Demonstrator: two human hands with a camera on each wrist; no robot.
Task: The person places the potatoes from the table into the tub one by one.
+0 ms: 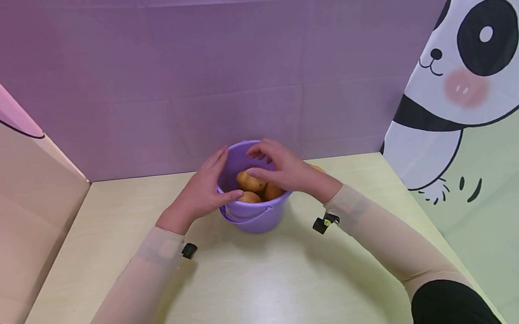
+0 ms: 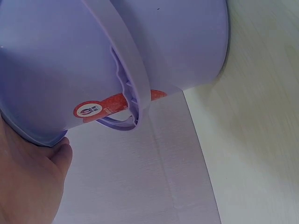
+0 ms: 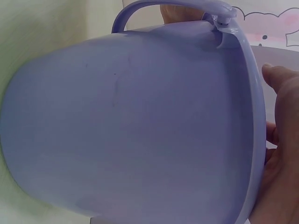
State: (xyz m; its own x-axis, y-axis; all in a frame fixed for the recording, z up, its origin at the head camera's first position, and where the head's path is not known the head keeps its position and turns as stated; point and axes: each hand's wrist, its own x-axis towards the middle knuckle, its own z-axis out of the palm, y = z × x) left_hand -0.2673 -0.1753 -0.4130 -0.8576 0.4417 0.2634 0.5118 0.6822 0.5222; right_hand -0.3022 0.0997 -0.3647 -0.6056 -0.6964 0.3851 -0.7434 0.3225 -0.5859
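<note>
A purple bucket [image 1: 260,224] stands upright on the table, its handle [image 1: 248,220] hanging down at the front. Inside it lie several potatoes, one potato [image 1: 251,182] uppermost. My left hand [image 1: 202,189] holds the bucket's left rim, with the thumb over the front edge and the fingers along the side. My right hand [image 1: 283,168] reaches over the right rim into the bucket's mouth. Its fingers are loosely bent and nothing shows between them and the thumb. In the right wrist view, the bucket wall [image 3: 140,121] hides most of what lies inside.
Another potato [image 1: 318,168] sits on the table right of the bucket, partly hidden behind my right wrist. A purple backdrop [image 1: 234,72] rises directly behind the bucket. Printed side panels flank the pale wooden table [image 1: 251,290], with a panda [image 1: 475,58] on the right one.
</note>
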